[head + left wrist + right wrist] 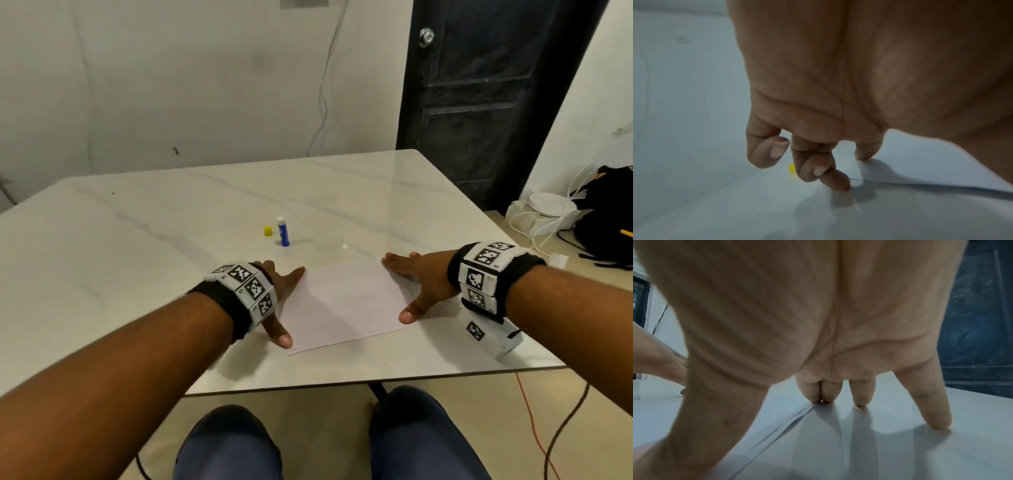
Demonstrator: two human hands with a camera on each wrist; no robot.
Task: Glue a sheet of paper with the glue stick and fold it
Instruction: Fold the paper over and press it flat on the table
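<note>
A white sheet of paper (342,305) lies flat on the marble table (154,222), near the front edge. My left hand (289,303) rests on the sheet's left edge, thumb and index finger spread; in the left wrist view a fingertip (861,156) touches the paper (920,172) while the outer fingers curl loosely. My right hand (406,286) presses the right edge with straight fingers (861,395), beside the paper (777,412). The blue glue stick (283,232) stands uncapped beyond the sheet, its yellow cap (268,231) to its left and also showing past my fingers (791,168).
A dark door (486,96) stands behind the table's far right corner. A black backpack (606,219), white items and cables lie on the floor at the right. My knees (421,435) sit under the table's front edge.
</note>
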